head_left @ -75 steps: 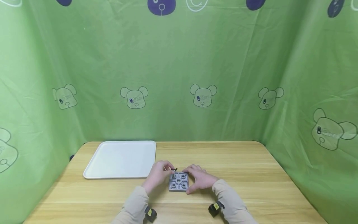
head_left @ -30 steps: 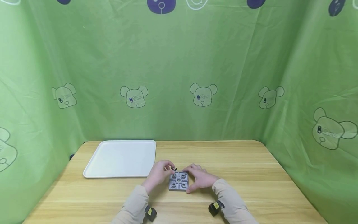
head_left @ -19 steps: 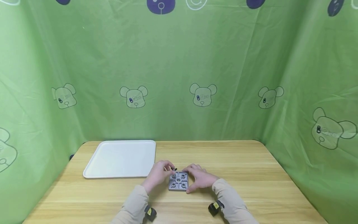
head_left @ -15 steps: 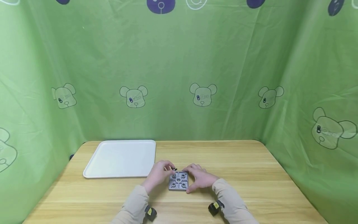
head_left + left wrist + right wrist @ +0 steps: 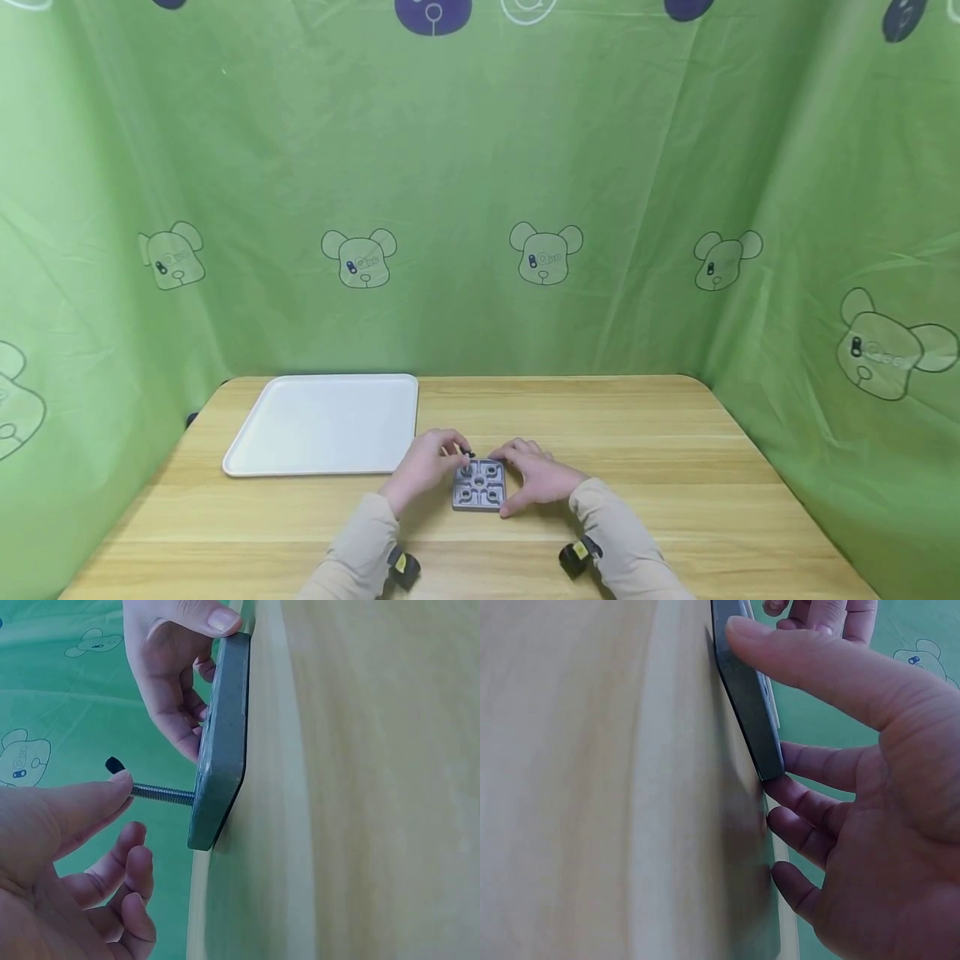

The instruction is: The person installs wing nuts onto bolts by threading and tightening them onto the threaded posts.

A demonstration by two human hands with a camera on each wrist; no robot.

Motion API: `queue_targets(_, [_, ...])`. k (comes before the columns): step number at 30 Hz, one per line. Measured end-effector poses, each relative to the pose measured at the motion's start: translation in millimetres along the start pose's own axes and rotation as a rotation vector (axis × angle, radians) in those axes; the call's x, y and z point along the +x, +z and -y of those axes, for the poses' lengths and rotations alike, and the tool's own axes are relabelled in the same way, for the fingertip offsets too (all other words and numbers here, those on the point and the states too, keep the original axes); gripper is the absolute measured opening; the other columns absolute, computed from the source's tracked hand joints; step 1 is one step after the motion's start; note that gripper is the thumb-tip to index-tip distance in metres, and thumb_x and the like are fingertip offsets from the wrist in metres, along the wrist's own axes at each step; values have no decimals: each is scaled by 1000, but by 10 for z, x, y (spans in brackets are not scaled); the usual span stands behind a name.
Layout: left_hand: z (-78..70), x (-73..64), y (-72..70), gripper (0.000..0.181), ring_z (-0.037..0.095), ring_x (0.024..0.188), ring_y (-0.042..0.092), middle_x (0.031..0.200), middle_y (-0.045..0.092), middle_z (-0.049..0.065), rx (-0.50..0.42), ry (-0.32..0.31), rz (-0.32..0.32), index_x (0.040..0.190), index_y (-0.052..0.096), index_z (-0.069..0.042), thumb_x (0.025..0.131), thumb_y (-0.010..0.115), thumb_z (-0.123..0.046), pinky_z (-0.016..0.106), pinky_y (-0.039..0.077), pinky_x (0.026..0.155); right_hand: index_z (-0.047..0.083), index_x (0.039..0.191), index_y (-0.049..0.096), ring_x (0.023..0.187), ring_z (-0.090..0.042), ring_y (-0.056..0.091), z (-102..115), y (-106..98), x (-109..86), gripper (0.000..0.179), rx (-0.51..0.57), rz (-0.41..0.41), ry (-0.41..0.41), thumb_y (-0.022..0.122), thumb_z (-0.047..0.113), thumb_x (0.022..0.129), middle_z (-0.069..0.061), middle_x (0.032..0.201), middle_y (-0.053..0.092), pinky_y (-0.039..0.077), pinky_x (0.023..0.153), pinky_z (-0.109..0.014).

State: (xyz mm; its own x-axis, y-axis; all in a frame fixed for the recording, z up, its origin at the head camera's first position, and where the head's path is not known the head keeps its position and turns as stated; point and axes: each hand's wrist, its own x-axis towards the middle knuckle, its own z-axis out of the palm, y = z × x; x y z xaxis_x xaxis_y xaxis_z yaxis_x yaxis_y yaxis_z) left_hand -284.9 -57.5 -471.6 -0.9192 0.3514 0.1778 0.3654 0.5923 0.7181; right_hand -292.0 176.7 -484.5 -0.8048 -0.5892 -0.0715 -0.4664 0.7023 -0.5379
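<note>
A square grey plate [image 5: 479,495] with a recessed pattern and several round holes lies on the table. At its far left corner stands a wing screw [image 5: 161,793], its bare threaded shank running into the plate and its black head showing past the fingertips. My left hand [image 5: 424,465] pinches the screw by its head between thumb and index finger, with the other fingers loosely curled below. My right hand [image 5: 542,478] grips the plate [image 5: 751,705] from the right, thumb on the near corner and fingers at the far side.
A white rectangular tray [image 5: 322,427] lies to the left on the wooden table [image 5: 645,467], close beyond my left hand. Green curtains [image 5: 450,333] with printed bear heads enclose the table's back and sides. Each wrist wears a black camera [image 5: 406,572].
The black head of the wing screw has turned between my left fingertips, so its wings show at a different angle. The plate and my right hand have stayed in place.
</note>
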Motion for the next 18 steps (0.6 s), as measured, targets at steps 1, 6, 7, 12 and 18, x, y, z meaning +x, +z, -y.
queue_targets(1, [3,2,-3,10,12,76,53,82,63,3,-4,2,8,96,70,-12,86,69,-13,25,43,66,12,136,50,123,-27,43,1,0,0,87,0,0,0,85,43,63,-6,132,49,34,103,-59])
queue_targets(6, [9,1,-24,12,12,75,53,84,64,5,-27,14,45,99,68,-11,87,67,-13,26,44,67,12,136,50,122,-27,43,4,2,-2,86,1,2,-1,85,43,63,-6,131,49,34,103,-59])
queue_targets(7, [7,1,-28,12,12,75,54,84,64,5,-28,15,51,99,68,-11,88,67,-13,26,44,67,12,136,50,123,-27,43,4,2,-3,86,2,2,-2,85,43,63,-6,131,49,34,103,-59])
queue_targets(12, [-5,1,-39,12,11,73,53,84,64,5,-34,14,69,101,66,-11,89,65,-13,25,44,66,12,136,50,123,-27,43,-3,4,1,86,-4,-1,-3,85,43,63,-6,132,49,34,103,-59])
queue_targets(18, [-13,0,-37,11,11,71,52,85,64,5,-41,9,72,101,65,-11,89,66,-12,24,44,63,11,136,50,123,-28,43,4,-1,1,86,-6,2,-3,85,42,64,-6,131,49,33,103,-60])
